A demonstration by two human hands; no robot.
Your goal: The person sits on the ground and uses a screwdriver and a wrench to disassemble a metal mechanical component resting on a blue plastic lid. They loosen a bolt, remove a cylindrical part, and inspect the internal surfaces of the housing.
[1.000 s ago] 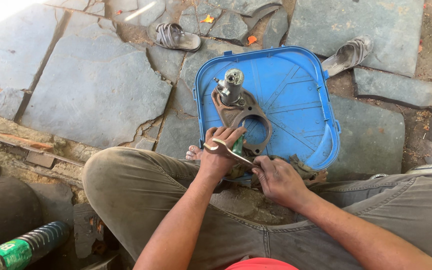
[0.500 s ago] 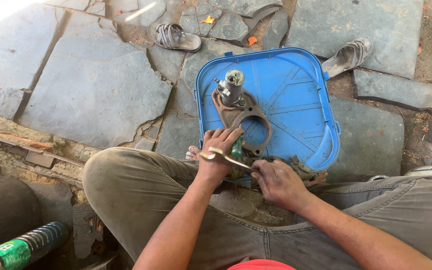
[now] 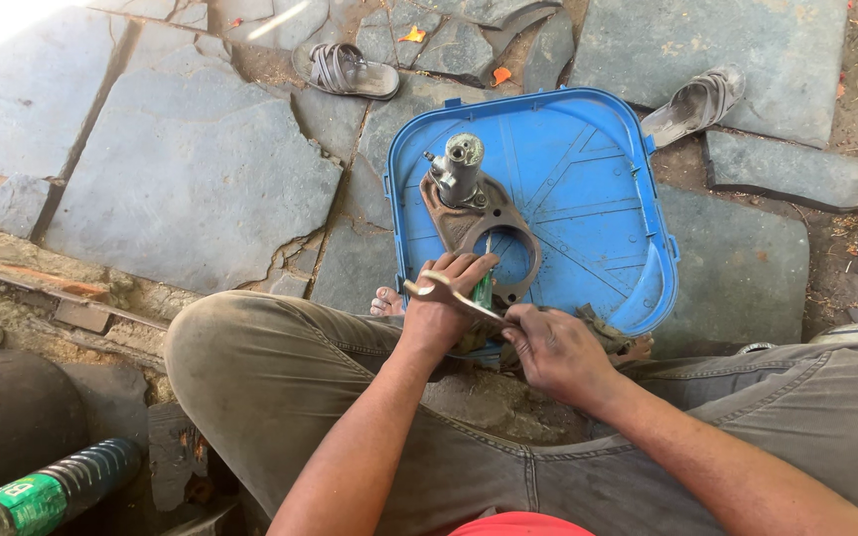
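A rusty metal machine part with a round opening and an upright grey cylinder lies on a blue square plastic lid on the stone floor. My left hand grips the near end of the part together with a green-handled tool. A metal open-end spanner lies across the left hand; my right hand holds its handle end. Both hands sit at the lid's near edge, between my knees.
Two sandals lie on the stones, one at the back centre, one at the back right. A green-banded bottle lies at the lower left beside a dark round object. My bare toes show beside the lid.
The spanner's jaw end has shifted slightly left and down across my left hand. Both hands stay at the part's near end.
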